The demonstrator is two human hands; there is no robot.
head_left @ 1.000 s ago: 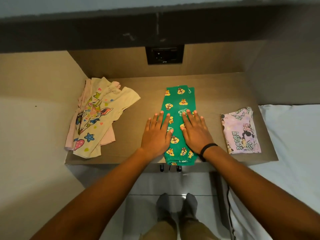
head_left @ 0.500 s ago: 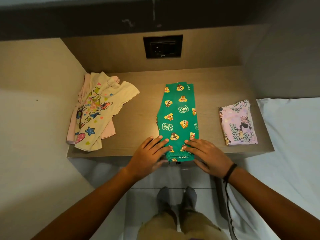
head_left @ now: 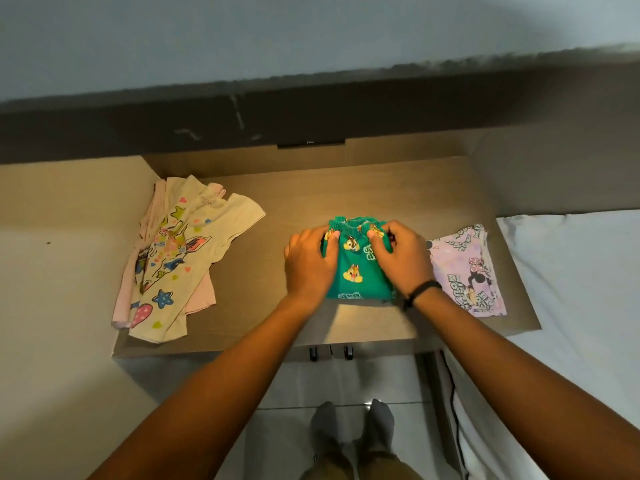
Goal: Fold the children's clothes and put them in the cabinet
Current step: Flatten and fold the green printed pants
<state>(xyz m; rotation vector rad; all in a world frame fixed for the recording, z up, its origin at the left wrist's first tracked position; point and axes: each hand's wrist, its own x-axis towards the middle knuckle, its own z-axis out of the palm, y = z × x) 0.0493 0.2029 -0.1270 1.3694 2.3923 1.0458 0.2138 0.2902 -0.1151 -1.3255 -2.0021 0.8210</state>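
Observation:
Green children's trousers (head_left: 356, 268) with a chipmunk print lie folded in half on the wooden desk (head_left: 284, 209), the cuff end laid over the far end. My left hand (head_left: 310, 263) grips their left side, fingers pinching the elastic edge. My right hand (head_left: 398, 259), with a black wristband, grips the right side the same way. A cream printed shirt (head_left: 180, 258) lies unfolded over a pink garment at the left. A folded lilac printed garment (head_left: 465, 271) sits at the right.
A dark shelf or cabinet underside (head_left: 311, 112) overhangs the desk's back. White bedding (head_left: 571, 306) lies to the right. A side panel (head_left: 69, 188) borders the desk on the left. My feet (head_left: 349, 424) stand on the tiled floor below.
Both hands slid from the trousers' middle to the near cuffs, then lifted that end and carried it forward, folding the trousers in half. The camera tilted up.

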